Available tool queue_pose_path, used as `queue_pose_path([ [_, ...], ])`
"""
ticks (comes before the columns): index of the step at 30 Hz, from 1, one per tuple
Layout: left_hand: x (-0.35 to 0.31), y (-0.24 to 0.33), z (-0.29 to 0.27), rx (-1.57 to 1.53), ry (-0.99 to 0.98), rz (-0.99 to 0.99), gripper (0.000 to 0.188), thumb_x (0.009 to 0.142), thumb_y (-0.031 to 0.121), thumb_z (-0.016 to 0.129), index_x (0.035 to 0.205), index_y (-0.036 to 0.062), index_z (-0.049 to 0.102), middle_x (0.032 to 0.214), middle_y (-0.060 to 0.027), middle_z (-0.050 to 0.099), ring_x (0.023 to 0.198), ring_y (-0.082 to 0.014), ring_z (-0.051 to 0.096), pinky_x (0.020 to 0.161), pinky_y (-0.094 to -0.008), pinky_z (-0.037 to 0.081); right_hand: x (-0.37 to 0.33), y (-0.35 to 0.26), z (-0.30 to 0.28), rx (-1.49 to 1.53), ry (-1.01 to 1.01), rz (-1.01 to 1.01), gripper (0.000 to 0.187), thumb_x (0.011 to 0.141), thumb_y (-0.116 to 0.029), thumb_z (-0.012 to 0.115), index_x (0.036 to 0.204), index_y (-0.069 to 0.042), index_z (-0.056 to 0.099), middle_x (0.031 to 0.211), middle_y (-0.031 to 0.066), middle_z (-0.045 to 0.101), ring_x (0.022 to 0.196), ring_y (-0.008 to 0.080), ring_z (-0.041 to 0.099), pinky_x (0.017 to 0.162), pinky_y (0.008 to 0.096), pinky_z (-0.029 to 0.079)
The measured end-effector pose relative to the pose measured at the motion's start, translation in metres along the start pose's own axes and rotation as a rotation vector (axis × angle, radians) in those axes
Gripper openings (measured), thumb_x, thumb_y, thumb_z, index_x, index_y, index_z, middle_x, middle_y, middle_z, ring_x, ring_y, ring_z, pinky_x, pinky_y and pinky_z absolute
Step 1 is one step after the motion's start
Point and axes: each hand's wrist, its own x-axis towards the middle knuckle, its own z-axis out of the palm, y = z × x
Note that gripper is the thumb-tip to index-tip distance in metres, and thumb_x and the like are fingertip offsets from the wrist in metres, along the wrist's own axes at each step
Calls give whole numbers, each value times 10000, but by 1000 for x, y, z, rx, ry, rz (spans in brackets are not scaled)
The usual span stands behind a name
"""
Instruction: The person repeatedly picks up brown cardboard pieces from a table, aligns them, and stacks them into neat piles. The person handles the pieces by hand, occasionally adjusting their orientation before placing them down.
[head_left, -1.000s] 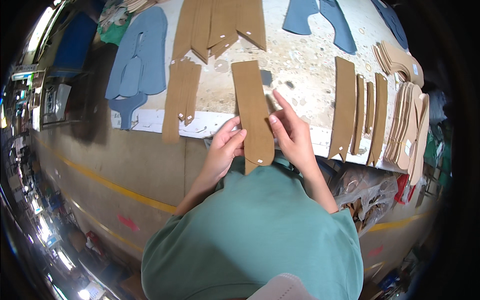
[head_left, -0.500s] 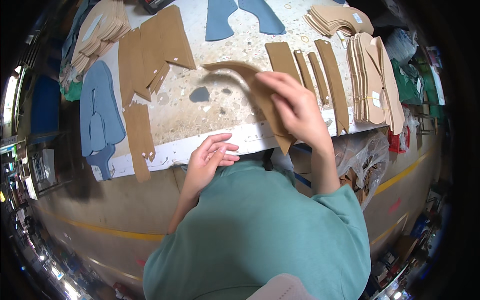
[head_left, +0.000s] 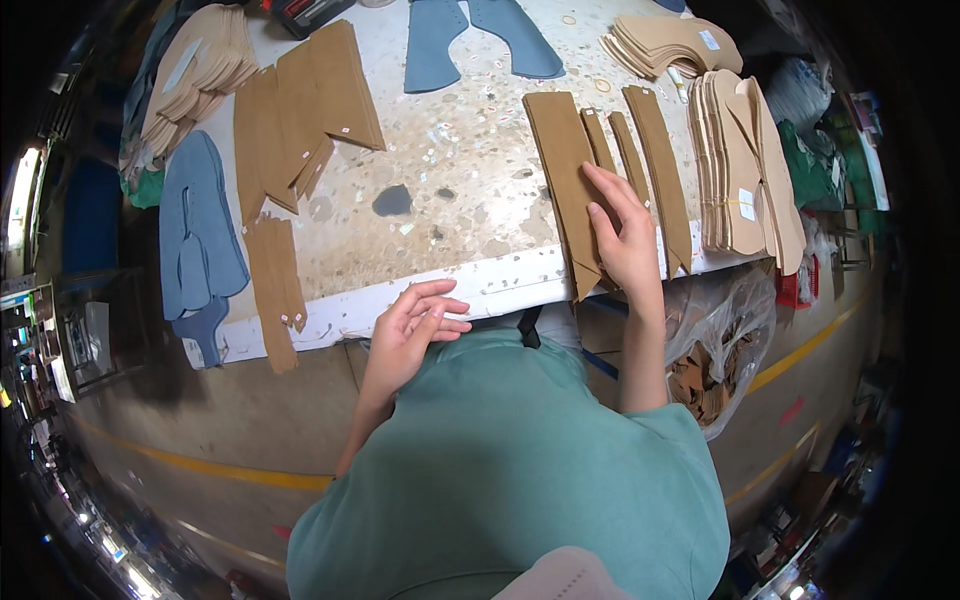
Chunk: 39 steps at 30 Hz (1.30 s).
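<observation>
My right hand [head_left: 628,238] rests at the right edge of a wide brown strip stack [head_left: 560,175], its fingers stretched out and the tips touching or just over the top piece. That stack lies flat with its pointed end past the table's front edge. To its right lie two narrow brown strips [head_left: 627,150] and another wide brown strip stack [head_left: 660,170], all with small white stickers. My left hand [head_left: 412,325] hovers at the front edge, fingers loosely bent and apart, holding nothing.
Brown pieces [head_left: 310,110] and blue pieces [head_left: 205,220] lie at the left of the table [head_left: 480,215]. More blue pieces [head_left: 435,45] lie at the back. Beige stacks [head_left: 735,165] stand at the right. Below hangs a clear bag [head_left: 735,320] of brown scraps.
The brown piece that my right hand held lifted and curved now lies flat at the right. The right hand has lowered and loosened its hold. My left hand has barely moved.
</observation>
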Motion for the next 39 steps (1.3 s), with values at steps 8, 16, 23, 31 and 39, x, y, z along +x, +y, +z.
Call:
queue_pose_path([
  [8,-1,-3,0,6,13,22,338,1040,125,459,1335,-38,488,1113,-174,667,969,-248,703,830,-301,556,-16,-24,-15,-340,53,-59,289,879,30,592,1150,-21,679,1085,143,630,945,300,640,830,355,500],
  [16,-1,-5,0,14,-12,75,330,1038,137,480,1317,-35,510,1112,-159,669,942,-235,710,810,-287,556,-44,-37,-39,-55,-124,130,210,859,59,609,1023,-4,723,916,103,698,780,156,683,680,276,536],
  [23,-2,-4,1,21,3,70,325,1037,128,475,1316,-34,513,1110,-157,667,929,-231,712,797,-283,554,-59,-40,-41,-164,17,202,101,880,-24,642,949,0,710,918,139,684,706,243,673,657,324,533],
  [31,-2,-7,0,27,2,78,323,1034,120,471,1316,-32,513,1112,-161,664,923,-235,714,789,-274,549,-77,-28,-46,-278,-37,429,171,885,-195,712,878,-25,697,553,34,539,521,95,483,517,279,395],
  [39,-12,17,-6,82,-51,51,357,1006,101,501,1334,-42,496,1175,-153,651,947,-189,694,816,-272,557,-69,-45,-35,-306,-24,369,244,844,-218,742,753,-28,620,567,82,580,494,228,557,527,321,448],
])
